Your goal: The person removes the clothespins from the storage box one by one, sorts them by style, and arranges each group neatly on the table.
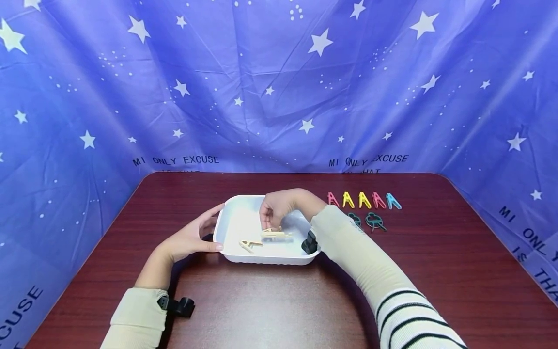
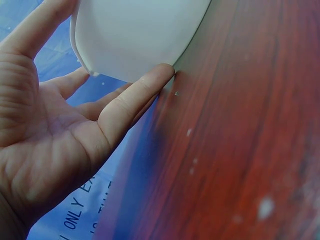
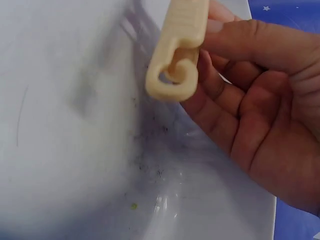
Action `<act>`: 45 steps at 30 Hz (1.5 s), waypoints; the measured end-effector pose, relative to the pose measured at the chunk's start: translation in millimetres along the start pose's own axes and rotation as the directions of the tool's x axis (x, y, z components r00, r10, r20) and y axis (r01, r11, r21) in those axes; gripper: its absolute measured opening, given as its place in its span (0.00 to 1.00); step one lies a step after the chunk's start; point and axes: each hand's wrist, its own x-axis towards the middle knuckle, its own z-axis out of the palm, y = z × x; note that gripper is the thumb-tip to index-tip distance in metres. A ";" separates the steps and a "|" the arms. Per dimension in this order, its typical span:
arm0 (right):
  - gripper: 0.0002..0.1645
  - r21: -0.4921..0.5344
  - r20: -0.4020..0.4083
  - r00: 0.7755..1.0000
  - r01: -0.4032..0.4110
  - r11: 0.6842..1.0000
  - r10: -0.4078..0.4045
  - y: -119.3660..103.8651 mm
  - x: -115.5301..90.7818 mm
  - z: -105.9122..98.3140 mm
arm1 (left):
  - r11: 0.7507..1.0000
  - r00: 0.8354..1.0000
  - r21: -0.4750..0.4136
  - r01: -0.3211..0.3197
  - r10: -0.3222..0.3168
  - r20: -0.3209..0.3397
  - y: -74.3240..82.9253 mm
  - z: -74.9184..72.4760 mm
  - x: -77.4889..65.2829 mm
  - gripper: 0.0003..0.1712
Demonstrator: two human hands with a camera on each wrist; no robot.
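Note:
In the head view, a white tray (image 1: 266,260) stands on the table. My left hand (image 1: 192,237) is at its left end, thumb and fingers spread and nearly straight, touching the rim; the left wrist view shows the tray's pale outer wall (image 2: 135,35) beside the left hand (image 2: 65,120). Over the tray, my right hand (image 1: 279,208) pinches a cream clothespin (image 1: 273,234). Up close in the right wrist view, the clothespin's hooked end (image 3: 172,90) sticks out past the right hand (image 3: 260,100). Another cream clothespin (image 1: 249,245) lies in the tray, its legs spread.
Right of the tray, a row of colored clothespins (image 1: 364,200) in pink, yellow and blue lies on the dark red table (image 1: 436,252). Two dark green clips (image 1: 375,221) lie just in front of them. A blue star-patterned cloth (image 1: 279,121) hangs behind the table.

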 end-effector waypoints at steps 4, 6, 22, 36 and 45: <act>0.17 -0.011 -0.022 1.000 0.004 1.000 -0.005 -2.9 -2.5 -2.2 | 1.000 1.000 0.001 0.003 -0.003 -0.006 0.8 0.0 -0.6 0.58; 0.17 -0.027 -0.037 0.999 0.002 1.000 -0.003 -5.9 -5.7 -3.6 | 1.000 1.000 0.005 0.006 -0.006 -0.008 1.3 0.2 -1.1 0.58; 0.12 0.036 -0.270 0.961 0.077 0.996 -0.064 -10.7 -54.1 -9.8 | 0.999 1.000 0.038 0.029 -0.029 -0.006 6.9 2.6 -2.4 0.58; 0.15 0.016 -0.573 0.818 0.073 0.997 -0.050 4.5 -94.9 4.6 | 1.000 0.999 0.010 0.030 -0.030 -0.012 7.0 4.5 -1.7 0.57; 0.13 0.033 -0.693 0.720 0.087 0.996 -0.040 14.8 -112.9 20.0 | 1.000 0.999 -0.006 0.022 -0.022 -0.024 5.3 5.8 -0.9 0.56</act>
